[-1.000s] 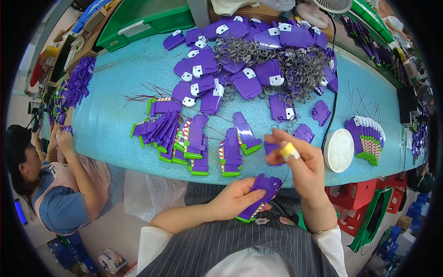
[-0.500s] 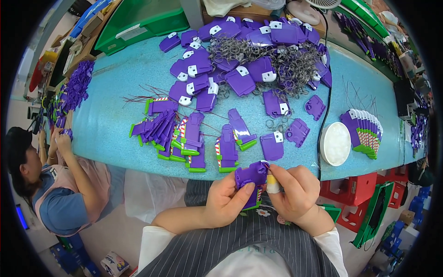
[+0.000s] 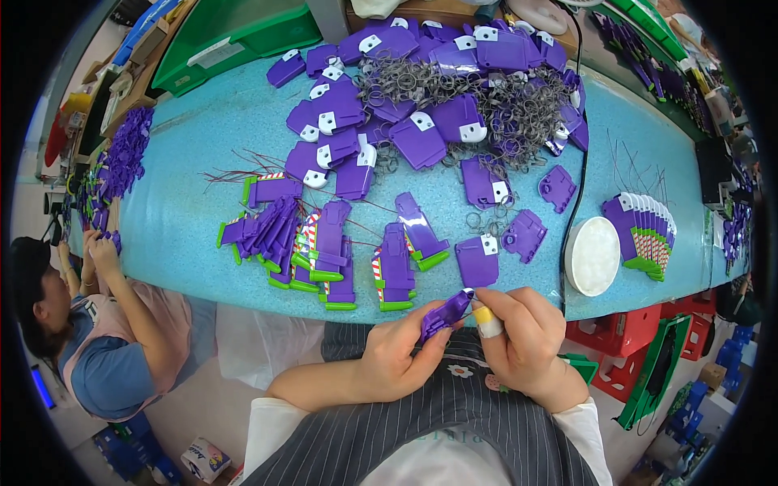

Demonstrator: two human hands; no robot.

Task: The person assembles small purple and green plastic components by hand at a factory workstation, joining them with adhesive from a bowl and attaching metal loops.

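Near the table's front edge, my left hand (image 3: 393,360) grips a small purple plastic wing piece (image 3: 443,318), tilted so that its narrow side shows. My right hand (image 3: 527,340) is closed, its fingertips pinched at the piece's upper right end; whatever they pinch is too small to make out. A white and yellow cylindrical wrap or tube (image 3: 488,321) shows at the right fingers; I cannot tell whether it is worn or held. Just beyond lie a purple panel with a white corner (image 3: 478,263) and a purple half shell (image 3: 524,235).
Purple wings with green tips (image 3: 328,243) lie at left centre, thin wires trailing. Grey rings (image 3: 519,113) heap over purple panels at the back. At right are a black cable (image 3: 585,146), a white round dish (image 3: 592,259) and fanned wings (image 3: 640,231). A co-worker (image 3: 105,324) sits at left.
The purple piece in my left hand has turned from its broad face to a narrow edge. My right fingers have shifted slightly, and the white and yellow wrap or tube now tilts.
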